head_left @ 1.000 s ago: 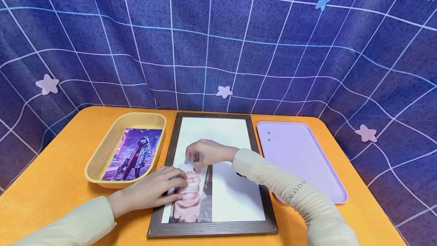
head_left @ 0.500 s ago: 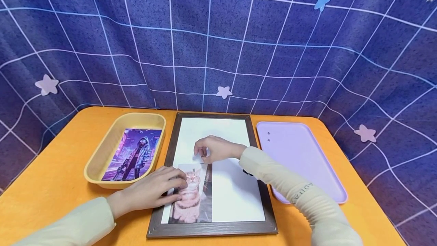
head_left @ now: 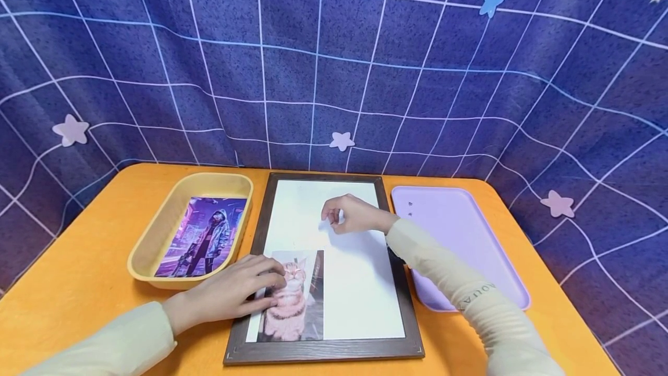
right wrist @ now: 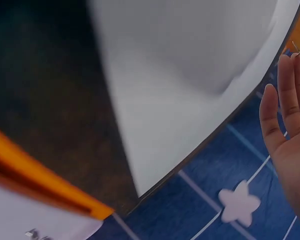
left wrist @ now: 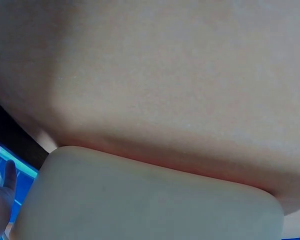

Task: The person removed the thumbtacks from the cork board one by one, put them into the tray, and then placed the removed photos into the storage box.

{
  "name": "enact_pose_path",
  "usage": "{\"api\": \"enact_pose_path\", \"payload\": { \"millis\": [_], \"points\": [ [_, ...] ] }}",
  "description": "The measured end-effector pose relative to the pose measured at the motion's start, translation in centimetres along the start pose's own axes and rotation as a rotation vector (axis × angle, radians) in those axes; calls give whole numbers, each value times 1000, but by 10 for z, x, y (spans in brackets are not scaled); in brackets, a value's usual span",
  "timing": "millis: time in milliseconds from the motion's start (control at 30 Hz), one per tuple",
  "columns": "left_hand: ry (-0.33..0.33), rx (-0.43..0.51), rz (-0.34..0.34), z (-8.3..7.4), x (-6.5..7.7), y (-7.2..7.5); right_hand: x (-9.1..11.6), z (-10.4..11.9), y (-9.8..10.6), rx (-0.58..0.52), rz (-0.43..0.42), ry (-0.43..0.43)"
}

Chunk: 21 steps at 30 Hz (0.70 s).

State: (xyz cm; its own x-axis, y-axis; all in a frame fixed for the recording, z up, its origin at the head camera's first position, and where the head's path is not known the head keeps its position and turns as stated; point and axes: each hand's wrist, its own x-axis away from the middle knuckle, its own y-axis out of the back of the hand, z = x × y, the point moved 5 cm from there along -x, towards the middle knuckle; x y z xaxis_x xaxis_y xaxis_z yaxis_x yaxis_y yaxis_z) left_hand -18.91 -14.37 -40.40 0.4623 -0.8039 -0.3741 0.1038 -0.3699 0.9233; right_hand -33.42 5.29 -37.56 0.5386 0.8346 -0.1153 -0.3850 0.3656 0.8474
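Note:
A pink-toned cat photo (head_left: 287, 315) lies on the lower left of a white board (head_left: 360, 300) with a dark brown frame (head_left: 323, 351). My left hand (head_left: 229, 289) rests with spread, slightly bent fingers on the photo's left side, covering part of it. Above the board, up and right of the photo, my right hand (head_left: 357, 213) has its thumb and index finger brought together. Between those fingertips, the right wrist view shows a tiny thin pin-like piece (right wrist: 296, 48). The left wrist view is mostly filled by skin and sleeve.
A yellow bin (head_left: 151, 254) at left holds a purple neon-city picture (head_left: 206, 237). Right of the frame lies a lilac tray (head_left: 464, 242) with small metal bits (head_left: 410, 204) near its far left corner. A blue gridded curtain (head_left: 292, 62) hangs behind the orange table (head_left: 94, 237).
My right hand has moved away from the photo's top edge, up and to the right over the white board, uncovering that edge. The left hand has stayed in place on the photo.

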Motion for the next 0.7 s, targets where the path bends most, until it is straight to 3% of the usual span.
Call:
{"api": "enact_pose_path", "payload": {
  "millis": [700],
  "points": [
    [26, -2, 21, 1, 1, -2, 46, -68, 43, -38, -161, -184]
  ]
}}
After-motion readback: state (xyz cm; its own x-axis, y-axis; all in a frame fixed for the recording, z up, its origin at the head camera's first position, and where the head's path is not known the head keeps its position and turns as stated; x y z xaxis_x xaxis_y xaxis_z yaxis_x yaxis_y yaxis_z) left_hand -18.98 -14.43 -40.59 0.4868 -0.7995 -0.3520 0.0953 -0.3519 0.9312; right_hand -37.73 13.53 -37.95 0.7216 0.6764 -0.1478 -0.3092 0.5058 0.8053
